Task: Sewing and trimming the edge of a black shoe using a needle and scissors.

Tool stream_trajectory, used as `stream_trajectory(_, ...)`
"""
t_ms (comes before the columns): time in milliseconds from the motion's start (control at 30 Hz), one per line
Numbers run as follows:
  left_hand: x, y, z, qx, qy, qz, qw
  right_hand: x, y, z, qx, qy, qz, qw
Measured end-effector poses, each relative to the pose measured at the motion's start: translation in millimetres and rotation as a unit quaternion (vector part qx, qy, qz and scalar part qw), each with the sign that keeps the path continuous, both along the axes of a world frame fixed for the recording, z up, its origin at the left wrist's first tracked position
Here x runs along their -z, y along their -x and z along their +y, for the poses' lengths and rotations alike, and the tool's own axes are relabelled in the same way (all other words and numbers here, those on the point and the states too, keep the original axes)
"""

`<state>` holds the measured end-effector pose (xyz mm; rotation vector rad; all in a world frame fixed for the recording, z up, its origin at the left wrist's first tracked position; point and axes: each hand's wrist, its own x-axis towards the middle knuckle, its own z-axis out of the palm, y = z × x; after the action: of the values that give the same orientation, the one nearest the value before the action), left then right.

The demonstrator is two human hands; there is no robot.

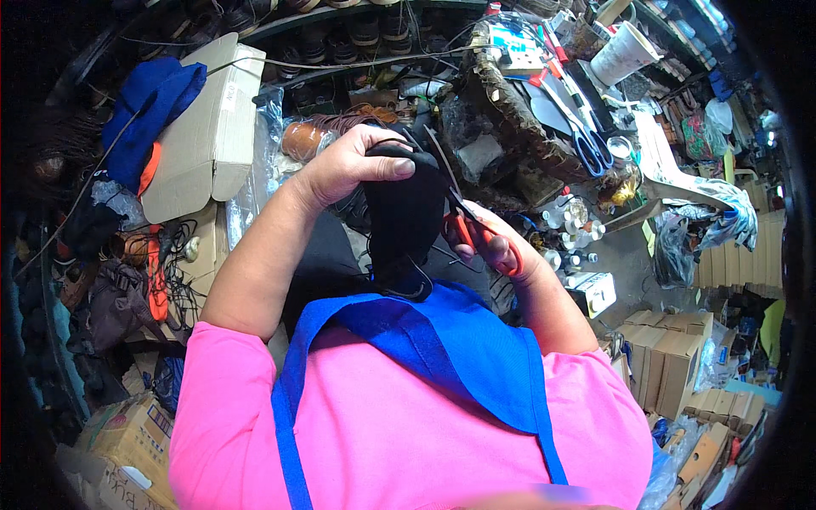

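Observation:
My left hand [357, 163] is wrapped round the upper end of a black shoe [404, 208], thumb lying across its edge. The shoe stands on end over my lap, its lower part by my blue apron [476, 353]. Fingers of my right hand [495, 242] are closed in the handles of orange-handled scissors [463, 228]. Their blades point up and away along the shoe's right side and look parted. Whether they touch the shoe I cannot tell.
At the far right, a worn bench [510, 127] bears blue-handled scissors [592, 155] and a whitish tub [625, 53]. Left stand an opened cardboard box [204, 140] and a blue cloth [153, 102]. Several small bottles [574, 217] and stacked cartons [667, 348] are at right.

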<state>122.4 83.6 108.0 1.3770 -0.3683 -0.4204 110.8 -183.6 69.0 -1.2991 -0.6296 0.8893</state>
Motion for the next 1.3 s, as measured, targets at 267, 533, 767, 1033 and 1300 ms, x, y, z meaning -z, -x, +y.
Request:
stream_trajectory(267,0,1,1,0.003,-0.003,0.003,1.000,-6,6,5,0.019,-0.021,0.009,1.000)
stream_trajectory(533,6,-3,3,0.009,-0.018,0.000,1.000,0,7,3,0.006,-0.055,0.079,0.995)
stream_trajectory(767,3,-5,5,0.024,-0.021,0.021,0.999,-1,5,-3,-0.008,-0.035,0.057,0.998)
stream_trajectory(1033,-11,-6,2,0.061,-0.035,-0.025,0.997,-15,1,-8,0.006,0.066,0.126,0.990)
stream_trajectory(1300,-16,-8,0,0.071,-0.057,-0.024,0.996,-18,-3,-10,-0.011,0.024,0.050,0.998)
